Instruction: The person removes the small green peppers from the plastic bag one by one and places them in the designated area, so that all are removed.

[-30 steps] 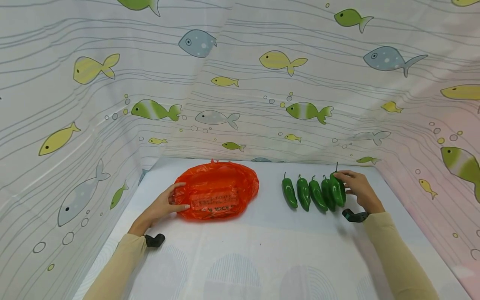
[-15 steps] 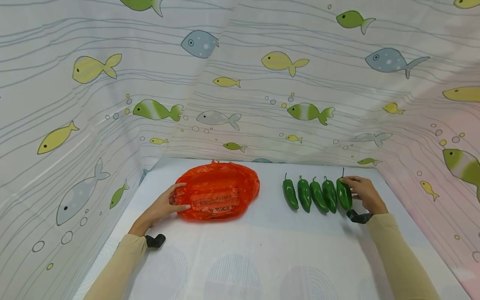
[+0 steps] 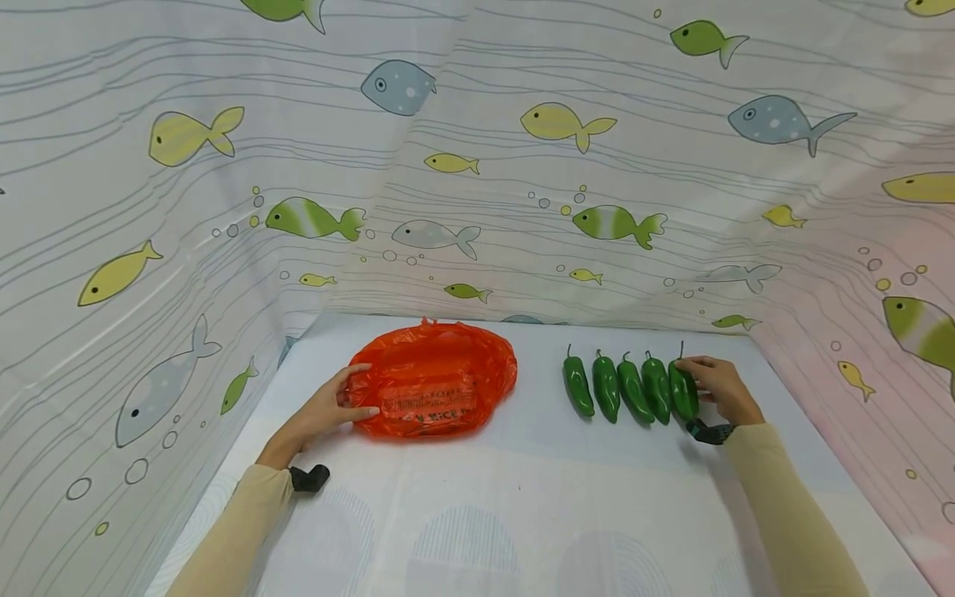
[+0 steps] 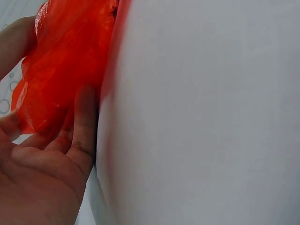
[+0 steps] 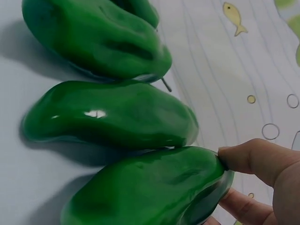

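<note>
A red plastic bag (image 3: 433,373) with dark printing lies on the left of the table. My left hand (image 3: 325,408) holds its left end, the thumb on the near side and the fingers spread along the edge. In the left wrist view, thin red plastic (image 4: 65,61) lies between thumb and fingers. On the right, several green peppers (image 3: 629,390) lie in a row, stems pointing away. My right hand (image 3: 722,387) pinches the rightmost green pepper (image 3: 682,392) near its stem end. In the right wrist view, that pepper (image 5: 150,187) lies close beside its neighbour (image 5: 112,115).
The table (image 3: 477,497) has a pale patterned cover. A fish-print sheet (image 3: 507,191) rises behind it and on both sides. Small dark devices are worn at the left wrist (image 3: 309,478) and right wrist (image 3: 707,432).
My right hand has brought the rightmost pepper from over its neighbour to the right and down onto the table, then slightly left against the row. The left hand and the bag look unchanged.
</note>
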Demonstrator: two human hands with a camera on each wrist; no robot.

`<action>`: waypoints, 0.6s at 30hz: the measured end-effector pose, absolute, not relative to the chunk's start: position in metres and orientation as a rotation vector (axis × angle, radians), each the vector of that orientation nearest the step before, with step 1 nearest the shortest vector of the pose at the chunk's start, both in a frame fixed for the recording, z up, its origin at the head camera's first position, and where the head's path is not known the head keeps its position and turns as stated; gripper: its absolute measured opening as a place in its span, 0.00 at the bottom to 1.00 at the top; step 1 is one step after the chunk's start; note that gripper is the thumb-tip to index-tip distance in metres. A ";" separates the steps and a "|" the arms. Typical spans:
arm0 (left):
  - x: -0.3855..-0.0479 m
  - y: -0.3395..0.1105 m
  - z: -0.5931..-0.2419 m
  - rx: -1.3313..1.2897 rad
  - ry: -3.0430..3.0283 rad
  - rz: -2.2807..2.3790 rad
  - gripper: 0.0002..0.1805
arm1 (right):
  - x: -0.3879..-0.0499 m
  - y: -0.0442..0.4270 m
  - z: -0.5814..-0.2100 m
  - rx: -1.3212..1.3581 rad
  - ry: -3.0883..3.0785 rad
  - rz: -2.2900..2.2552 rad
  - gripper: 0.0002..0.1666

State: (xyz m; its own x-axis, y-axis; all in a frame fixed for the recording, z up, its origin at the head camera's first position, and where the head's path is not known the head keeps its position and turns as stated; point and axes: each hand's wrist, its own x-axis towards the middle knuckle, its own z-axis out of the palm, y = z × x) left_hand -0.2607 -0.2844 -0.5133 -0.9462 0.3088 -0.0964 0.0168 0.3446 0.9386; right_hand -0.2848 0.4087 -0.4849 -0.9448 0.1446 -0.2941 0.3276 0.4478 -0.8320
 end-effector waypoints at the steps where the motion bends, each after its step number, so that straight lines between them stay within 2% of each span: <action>1: -0.261 -0.284 -0.513 0.288 2.354 1.634 0.49 | -0.285 0.409 -0.485 0.416 2.511 -1.509 0.44; 18: -0.264 -0.288 -0.512 0.315 2.323 1.652 0.48 | -0.291 0.409 -0.497 0.474 2.519 -1.537 0.44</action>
